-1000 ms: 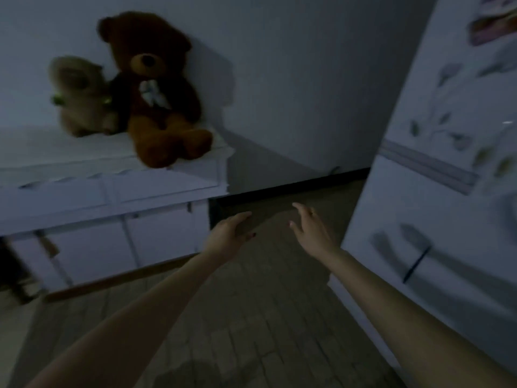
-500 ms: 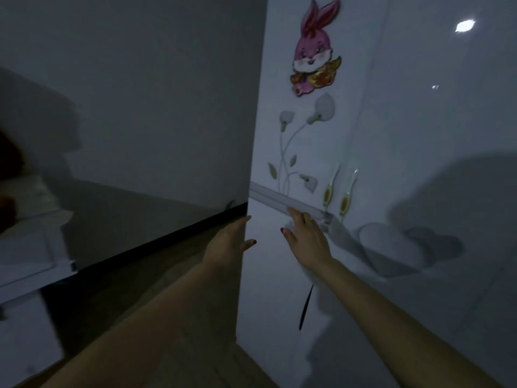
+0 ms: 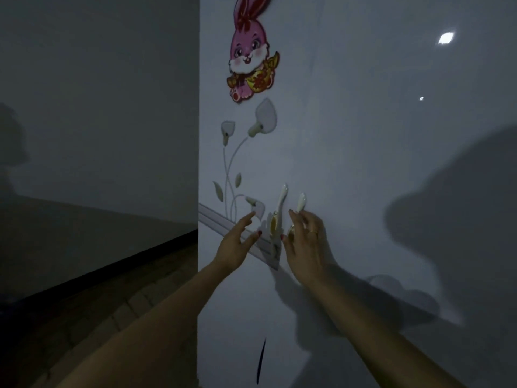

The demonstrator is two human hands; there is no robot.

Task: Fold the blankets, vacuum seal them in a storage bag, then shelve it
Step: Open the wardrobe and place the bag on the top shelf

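Observation:
No blanket or storage bag is in view. I face a white wardrobe with two pale, gold-tipped door handles side by side. My left hand reaches toward the left handle with fingers straight, just short of it. My right hand lies over the right handle, fingers loosely spread; the handle's top shows above the fingertips. Whether the fingers wrap round it cannot be told. Both hands hold nothing else.
A pink rabbit sticker and flower decals decorate the left door. A grey wall with a dark skirting board runs along the left above a tiled floor. The room is dim.
The view has swung right, from the white cabinet with teddy bears to the wardrobe front. Both hands have moved up to the door handles.

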